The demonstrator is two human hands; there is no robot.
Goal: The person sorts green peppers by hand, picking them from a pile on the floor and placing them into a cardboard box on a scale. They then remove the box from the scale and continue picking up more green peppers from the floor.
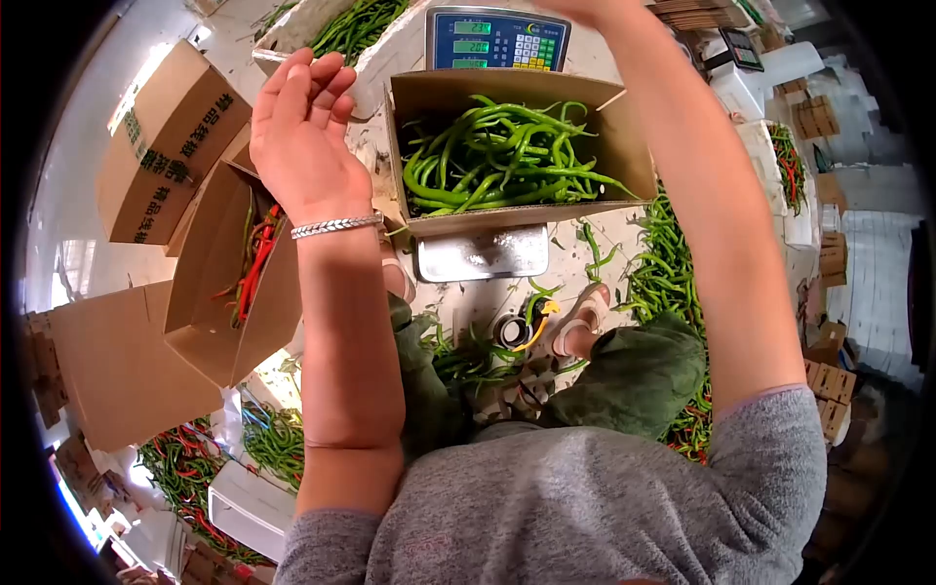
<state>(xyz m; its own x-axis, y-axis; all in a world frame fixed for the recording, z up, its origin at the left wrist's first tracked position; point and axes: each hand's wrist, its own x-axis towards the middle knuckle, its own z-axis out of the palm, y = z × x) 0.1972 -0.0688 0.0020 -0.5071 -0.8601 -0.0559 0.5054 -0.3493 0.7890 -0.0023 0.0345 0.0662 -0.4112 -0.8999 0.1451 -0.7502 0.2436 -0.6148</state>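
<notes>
My left hand (307, 136) is raised palm-up beside the left wall of a cardboard box (512, 222), its fingers loosely bent, somewhat apart and empty. Long green peppers (497, 156) lie in a heap inside this box, which rests on the metal platform (483, 255) of a scale. Behind the box stands the scale's display (497, 41), with lit green digits. My right hand (580, 10) is at the top edge, beyond the box, mostly out of frame; its fingers cannot be made out.
Another open box (219, 283) at the left holds some red and green peppers. A white crate (390, 49) of green peppers stands at the upper left. Loose green peppers (668, 263) cover the floor at right. A roll of yellow tape (514, 332) lies between my feet.
</notes>
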